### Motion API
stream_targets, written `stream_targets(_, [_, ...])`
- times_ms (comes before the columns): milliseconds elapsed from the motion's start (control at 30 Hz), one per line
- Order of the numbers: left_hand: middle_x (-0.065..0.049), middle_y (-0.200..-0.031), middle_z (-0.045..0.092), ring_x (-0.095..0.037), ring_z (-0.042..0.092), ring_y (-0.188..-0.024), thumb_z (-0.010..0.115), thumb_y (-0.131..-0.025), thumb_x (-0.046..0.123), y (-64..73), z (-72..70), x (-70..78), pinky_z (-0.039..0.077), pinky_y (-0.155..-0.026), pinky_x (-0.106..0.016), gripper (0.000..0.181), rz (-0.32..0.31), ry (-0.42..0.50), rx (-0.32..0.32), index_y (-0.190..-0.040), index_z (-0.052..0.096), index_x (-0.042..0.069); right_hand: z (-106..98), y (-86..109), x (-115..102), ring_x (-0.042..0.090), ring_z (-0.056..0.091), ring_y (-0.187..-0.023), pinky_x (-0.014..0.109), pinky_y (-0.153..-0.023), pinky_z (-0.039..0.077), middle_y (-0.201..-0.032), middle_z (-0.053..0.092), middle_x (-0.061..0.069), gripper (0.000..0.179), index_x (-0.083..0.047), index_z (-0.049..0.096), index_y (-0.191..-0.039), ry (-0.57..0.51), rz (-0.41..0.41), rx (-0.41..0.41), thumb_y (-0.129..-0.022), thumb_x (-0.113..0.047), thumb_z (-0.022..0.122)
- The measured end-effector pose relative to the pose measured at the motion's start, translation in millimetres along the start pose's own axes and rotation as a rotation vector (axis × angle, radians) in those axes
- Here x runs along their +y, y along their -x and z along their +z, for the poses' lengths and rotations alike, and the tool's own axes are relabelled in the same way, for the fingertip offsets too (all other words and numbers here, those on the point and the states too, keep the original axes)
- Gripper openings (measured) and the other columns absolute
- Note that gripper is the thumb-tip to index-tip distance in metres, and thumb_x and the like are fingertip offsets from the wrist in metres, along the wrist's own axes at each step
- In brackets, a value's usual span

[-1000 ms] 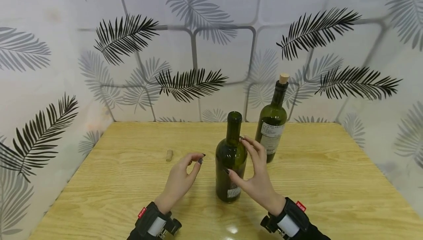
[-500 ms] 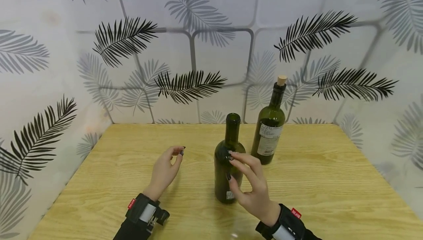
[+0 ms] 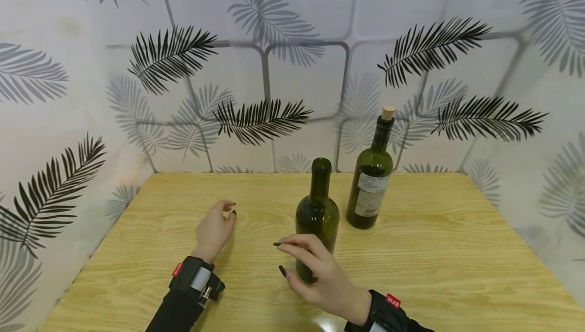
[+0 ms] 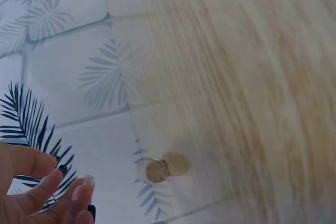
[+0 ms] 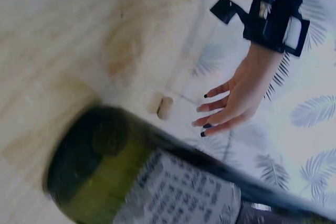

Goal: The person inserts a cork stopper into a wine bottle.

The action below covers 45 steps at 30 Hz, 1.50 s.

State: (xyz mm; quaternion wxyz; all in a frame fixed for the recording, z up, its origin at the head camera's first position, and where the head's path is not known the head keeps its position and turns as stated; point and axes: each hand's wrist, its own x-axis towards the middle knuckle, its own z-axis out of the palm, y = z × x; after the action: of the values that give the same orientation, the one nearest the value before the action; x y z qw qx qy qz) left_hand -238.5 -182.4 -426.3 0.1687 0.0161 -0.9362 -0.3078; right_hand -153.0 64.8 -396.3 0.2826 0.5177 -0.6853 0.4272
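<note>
My left hand (image 3: 215,230) hovers over the left half of the table, fingers loosely bent with a gap to the thumb. In the left wrist view a small cork (image 4: 157,171) stands on the tabletop, apart from the fingertips. The right wrist view also has the cork (image 5: 165,107) just short of the left hand (image 5: 239,95); from the head it is hidden behind that hand. An uncorked green wine bottle (image 3: 318,210) stands upright at the table's middle. My right hand (image 3: 320,276) is in front of its lower part, thumb and fingers spread, holding nothing.
Behind and to the right stands a second green wine bottle (image 3: 371,185) with a white label and a cork stopper (image 3: 388,113) in its neck. The wooden table (image 3: 434,240) ends at a leaf-patterned wall covering (image 3: 292,83).
My left hand has moved left and slightly away, over where the cork lay in view. My right hand has come off the near bottle's side and shifted left and lower, across its front.
</note>
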Motion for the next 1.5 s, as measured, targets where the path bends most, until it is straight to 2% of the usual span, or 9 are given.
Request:
stream_targets(167, [-0.018,-0.108,0.064,-0.022,0.057,-0.061,0.059,-0.091,0.017,-3.8,4.3,-6.5,0.036,-0.042,-0.026,0.031,-0.042,-0.103,-0.052,-0.119,0.061,0.004,5.9,3.8,-1.8,0.020,0.052,-0.104,0.022,-0.082,0.048,-0.118,0.050,0.010,0.038,-0.001,0.053,-0.126,0.005,0.044,-0.135,-0.091,-0.011,0.061])
stream_targets(300, [-0.018,-0.105,0.061,-0.017,0.050,-0.058,0.057,-0.093,0.017,-5.7,8.5,-9.9,0.033,-0.043,-0.025,0.032,-0.048,-0.185,-0.092,-0.123,0.059,0.007,8.2,6.4,-5.0,0.016,0.053,-0.105,0.021,-0.085,0.047,-0.116,0.051,0.005,0.040,-0.005,0.056,-0.123,-0.023,0.137,-0.254,-0.085,-0.005,0.068])
stream_targets(467, [-0.019,-0.102,0.060,-0.018,0.047,-0.057,0.057,-0.092,0.016,-7.8,9.7,-9.2,0.036,-0.044,-0.028,0.033,-0.067,-0.225,-0.126,-0.124,0.058,0.006,9.9,8.2,-10.0,0.014,0.053,-0.103,0.020,-0.085,0.047,-0.113,0.052,0.004,0.041,-0.007,0.057,-0.123,-0.059,0.193,-0.337,-0.084,-0.003,0.069])
stream_targets(667, [-0.020,-0.109,0.059,-0.028,0.060,-0.074,0.053,-0.094,0.018,-10.6,8.8,-9.7,0.050,-0.061,-0.044,0.034,-0.111,-0.268,-0.202,-0.125,0.057,0.005,12.6,11.0,-10.4,0.009,0.053,-0.100,0.015,-0.085,0.045,-0.112,0.051,0.001,0.037,-0.009,0.057,-0.122,-0.062,0.201,-0.392,-0.086,-0.009,0.068])
stream_targets(867, [-0.023,-0.116,0.056,-0.036,0.061,-0.090,0.050,-0.096,0.020,-13.1,10.8,-8.9,0.050,-0.074,-0.051,0.039,-0.115,-0.276,-0.264,-0.131,0.053,0.004,12.8,13.8,-10.2,0.009,0.052,-0.101,0.016,-0.085,0.044,-0.111,0.051,0.000,0.031,-0.010,0.058,-0.120,-0.100,0.226,-0.435,-0.089,-0.013,0.065])
stream_targets(1033, [-0.022,-0.113,0.057,-0.036,0.061,-0.089,0.056,-0.093,0.018,-15.5,13.1,-10.8,0.051,-0.074,-0.051,0.039,-0.080,-0.316,-0.282,-0.130,0.053,0.005,12.5,13.2,-10.1,0.008,0.052,-0.100,0.016,-0.085,0.044,-0.109,0.051,-0.001,0.028,-0.011,0.060,-0.117,-0.105,0.222,-0.439,-0.089,-0.013,0.065])
stream_targets(1167, [-0.020,-0.109,0.059,-0.037,0.060,-0.091,0.052,-0.095,0.018,-15.9,13.8,-12.5,0.050,-0.075,-0.052,0.033,-0.084,-0.315,-0.282,-0.124,0.056,0.003,12.9,13.9,-10.5,0.008,0.053,-0.100,0.016,-0.085,0.045,-0.111,0.051,-0.001,0.028,-0.012,0.059,-0.119,-0.138,0.256,-0.467,-0.091,-0.013,0.063])
stream_targets(1367, [-0.013,-0.091,0.057,-0.028,0.057,-0.074,0.049,-0.097,0.017,-14.5,10.8,-12.7,0.048,-0.067,-0.045,0.018,-0.074,-0.291,-0.297,-0.104,0.059,0.004,14.9,14.9,-11.2,0.008,0.055,-0.101,0.018,-0.085,0.046,-0.113,0.053,-0.002,0.028,-0.012,0.059,-0.119,-0.189,0.331,-0.530,-0.091,-0.015,0.062])
stream_targets(1500, [-0.010,-0.084,0.054,-0.024,0.053,-0.068,0.050,-0.096,0.015,-10.9,7.5,-10.5,0.045,-0.062,-0.041,0.012,-0.060,-0.289,-0.310,-0.095,0.058,0.006,15.7,15.9,-10.6,0.009,0.057,-0.096,0.013,-0.081,0.045,-0.110,0.054,-0.001,0.026,-0.011,0.060,-0.117,-0.166,0.333,-0.566,-0.091,-0.015,0.063])
